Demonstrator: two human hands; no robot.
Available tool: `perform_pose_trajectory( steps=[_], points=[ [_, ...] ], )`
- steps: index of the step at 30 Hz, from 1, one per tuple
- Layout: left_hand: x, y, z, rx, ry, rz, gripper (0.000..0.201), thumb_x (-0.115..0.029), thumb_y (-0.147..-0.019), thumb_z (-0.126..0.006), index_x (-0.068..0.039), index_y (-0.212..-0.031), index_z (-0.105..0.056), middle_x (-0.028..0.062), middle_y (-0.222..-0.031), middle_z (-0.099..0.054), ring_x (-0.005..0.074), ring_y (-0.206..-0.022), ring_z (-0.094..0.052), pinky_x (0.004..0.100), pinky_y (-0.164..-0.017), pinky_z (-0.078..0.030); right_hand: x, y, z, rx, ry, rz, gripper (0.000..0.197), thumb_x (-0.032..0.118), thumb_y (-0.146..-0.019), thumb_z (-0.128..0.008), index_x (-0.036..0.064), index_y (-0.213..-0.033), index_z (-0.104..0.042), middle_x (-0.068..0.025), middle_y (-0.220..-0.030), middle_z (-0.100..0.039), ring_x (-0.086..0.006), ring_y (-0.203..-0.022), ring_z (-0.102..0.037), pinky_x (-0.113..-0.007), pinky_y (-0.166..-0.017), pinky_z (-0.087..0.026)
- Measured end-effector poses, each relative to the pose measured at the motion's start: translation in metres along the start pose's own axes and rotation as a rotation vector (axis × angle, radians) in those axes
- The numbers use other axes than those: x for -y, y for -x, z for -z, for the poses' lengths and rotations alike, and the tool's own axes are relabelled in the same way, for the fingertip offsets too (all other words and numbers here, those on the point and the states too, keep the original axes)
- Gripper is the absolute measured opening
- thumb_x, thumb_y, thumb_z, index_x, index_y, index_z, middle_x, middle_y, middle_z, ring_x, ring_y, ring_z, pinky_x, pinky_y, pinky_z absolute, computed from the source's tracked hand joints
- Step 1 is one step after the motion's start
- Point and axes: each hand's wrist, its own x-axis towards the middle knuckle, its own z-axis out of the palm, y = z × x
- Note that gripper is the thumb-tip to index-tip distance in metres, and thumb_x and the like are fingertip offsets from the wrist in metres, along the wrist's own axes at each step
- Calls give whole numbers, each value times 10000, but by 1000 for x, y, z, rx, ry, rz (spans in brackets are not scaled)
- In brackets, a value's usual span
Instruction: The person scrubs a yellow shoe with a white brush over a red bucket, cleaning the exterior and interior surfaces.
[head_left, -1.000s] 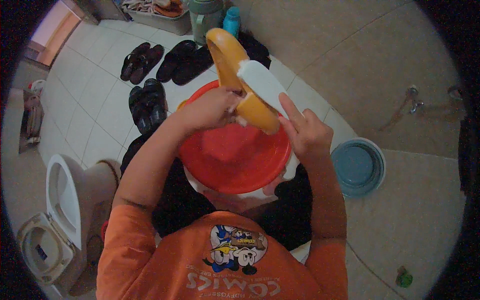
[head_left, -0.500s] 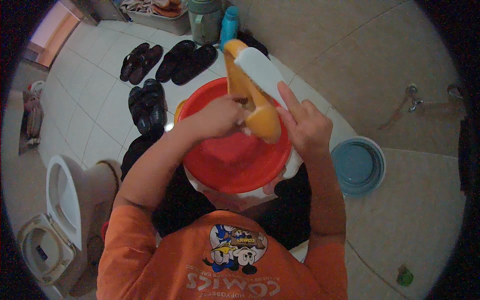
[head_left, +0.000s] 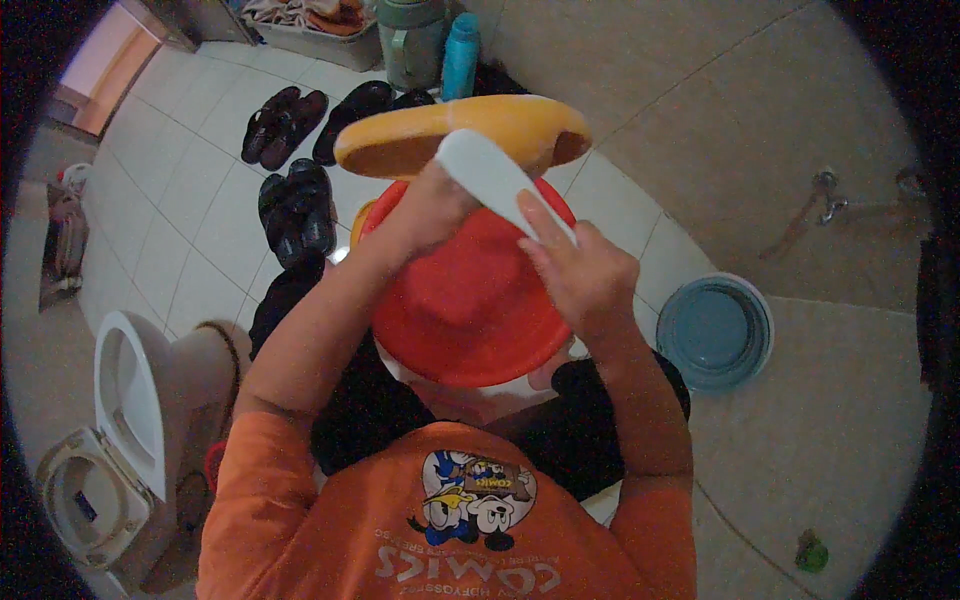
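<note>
Above a red basin [head_left: 465, 320], my left hand [head_left: 440, 212] grips a yellow slipper [head_left: 400, 138] that lies crosswise, its toe strap to the right. Its fingers are partly hidden behind a white brush [head_left: 490, 172]. My right hand [head_left: 590, 275] is closed round the brush's handle, the thumb or a finger stretched along it. The brush head lies in front of the slipper, its bristles turned away from view. The basin stands between my knees, and a yellow edge [head_left: 362, 218] of something shows beside its left rim.
Several black slippers [head_left: 295, 215] lie on the tiled floor ahead left. A turquoise bottle [head_left: 460, 58], a green jug [head_left: 411, 45] and a bin of cloths [head_left: 325, 42] stand at the back. A blue-grey bucket [head_left: 715, 335] is at right, a toilet [head_left: 130, 400] at left.
The yellow slipper has swung from upright and tilted to crosswise, farther from me. My right hand and the brush have moved slightly left and nearer to me.
</note>
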Motion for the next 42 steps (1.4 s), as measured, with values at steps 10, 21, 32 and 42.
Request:
perform_pose_trajectory(
  steps=[10, 21, 32, 42],
  points=[
    [-17, -7, -13, -72, 180, 27, 353, -77, -837, -559, 7, -1170, -478, 93, -1115, -574, 183, -1043, -534, 294, -924, -385, -21, -15, -2, -63, 334, -282, 484, 247, -802, -645, 241, -1266, -509, -46, -585, -481, -191, -465, -486, -332, -442, -439],
    [6, -7, -17, -175, -205, -135, 271, -35, -803, -557, -23, -1073, -542, 144, -1017, -609, 287, -969, -581, 345, -835, -448, 0, -21, 0, 35, 190, -304, 489, 250, -798, -648, 256, -1265, -504, -63, -634, -502, -226, -504, -508, -352, -474, -438],
    [6, -1, -18, -160, -198, -85, 213, -32, -804, -562, -15, -1015, -587, 133, -1007, -623, 261, -988, -588, 334, -858, -451, 11, -12, -9, -12, 116, -42, 467, 391, -825, -587, 281, -1268, -490, -47, -566, -466, -198, -403, -480, -354, -351, -405],
    [22, 0, -26, -140, -133, -151, 246, -58, -833, -551, -19, -1075, -550, 157, -1016, -607, 304, -978, -579, 359, -826, -451, 19, -10, 1, 10, 104, -134, 481, 226, -781, -669, 229, -1243, -537, -33, -571, -417, -178, -457, -459, -317, -423, -408]
  ],
)
